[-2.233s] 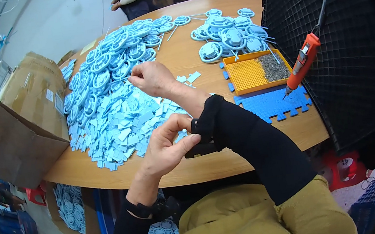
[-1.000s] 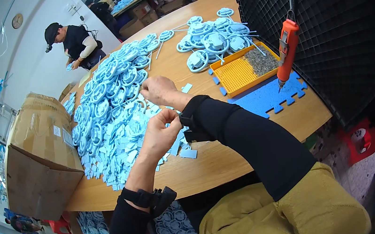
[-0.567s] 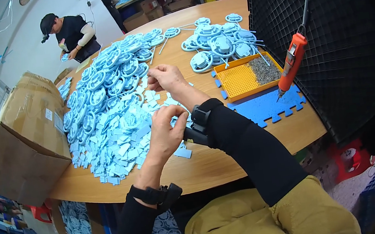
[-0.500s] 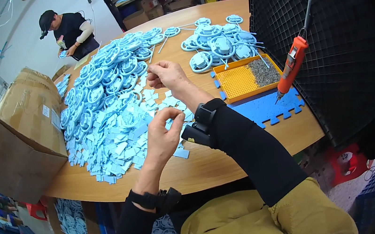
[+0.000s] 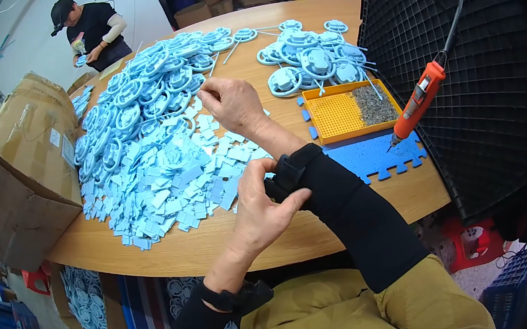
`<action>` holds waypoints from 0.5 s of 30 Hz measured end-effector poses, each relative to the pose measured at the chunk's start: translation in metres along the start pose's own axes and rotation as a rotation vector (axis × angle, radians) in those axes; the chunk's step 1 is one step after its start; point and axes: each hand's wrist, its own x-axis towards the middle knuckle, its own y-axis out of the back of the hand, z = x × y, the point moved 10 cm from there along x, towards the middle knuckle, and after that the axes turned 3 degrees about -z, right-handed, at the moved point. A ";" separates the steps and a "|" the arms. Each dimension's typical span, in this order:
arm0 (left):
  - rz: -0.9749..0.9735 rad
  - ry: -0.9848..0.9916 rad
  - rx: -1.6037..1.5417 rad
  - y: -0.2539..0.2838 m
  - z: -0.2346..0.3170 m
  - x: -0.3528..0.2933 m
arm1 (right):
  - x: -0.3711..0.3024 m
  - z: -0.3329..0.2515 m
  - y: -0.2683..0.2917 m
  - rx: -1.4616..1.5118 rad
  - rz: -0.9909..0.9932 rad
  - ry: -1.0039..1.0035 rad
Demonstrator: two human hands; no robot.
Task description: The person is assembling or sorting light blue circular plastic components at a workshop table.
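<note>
My left hand [image 5: 258,215] has its thumb and fingers closed around the black wrist device [image 5: 286,176] strapped on my right wrist. Ahead of it, my right hand [image 5: 234,106] hovers over the table with curled fingers, and nothing shows in them. It is nearest the right side of a heap of flat light-blue plastic pieces [image 5: 169,183]. Behind these rises a pile of light-blue round ring-shaped parts [image 5: 150,89], some with thin sticks. Another black device [image 5: 244,295] is strapped on my left wrist.
A yellow tray [image 5: 339,136] with small metal screws and a blue foam mat [image 5: 375,156] lie to the right. An orange electric screwdriver [image 5: 418,101] hangs above them by a black grid panel [image 5: 456,59]. A cardboard box [image 5: 28,169] stands left. Another person [image 5: 93,34] works behind.
My left hand has moved forward and right, from beside my right wrist onto the device there. My right hand has shifted slightly, fingers still curled. The whole view has tilted a little.
</note>
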 end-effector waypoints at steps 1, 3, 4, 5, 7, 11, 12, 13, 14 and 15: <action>-0.026 0.046 -0.058 -0.004 -0.008 0.001 | 0.000 0.006 -0.002 0.084 -0.015 -0.049; -0.053 0.093 -0.117 -0.008 -0.018 0.003 | 0.001 0.010 -0.003 0.167 -0.030 -0.100; -0.083 0.026 -0.081 -0.008 -0.013 0.006 | 0.000 0.021 -0.006 0.401 -0.031 -0.214; -0.113 -0.041 -0.045 -0.009 -0.007 0.009 | -0.002 0.031 -0.011 0.635 -0.032 -0.327; -0.070 -0.063 -0.044 -0.006 0.000 0.010 | -0.002 0.030 -0.013 0.634 -0.034 -0.311; 0.191 -0.143 0.185 0.005 0.023 0.001 | 0.001 0.024 -0.014 0.518 0.019 -0.228; 0.192 -0.144 0.183 0.005 0.023 0.002 | 0.002 0.022 -0.013 0.515 0.019 -0.227; 0.242 -0.155 0.272 0.008 0.025 0.001 | 0.002 0.020 -0.013 0.520 0.023 -0.221; 0.291 -0.166 0.361 0.009 0.029 0.000 | 0.000 0.019 -0.012 0.525 0.028 -0.216; 0.290 -0.165 0.361 0.009 0.028 0.000 | 0.001 0.014 -0.008 0.517 0.043 -0.209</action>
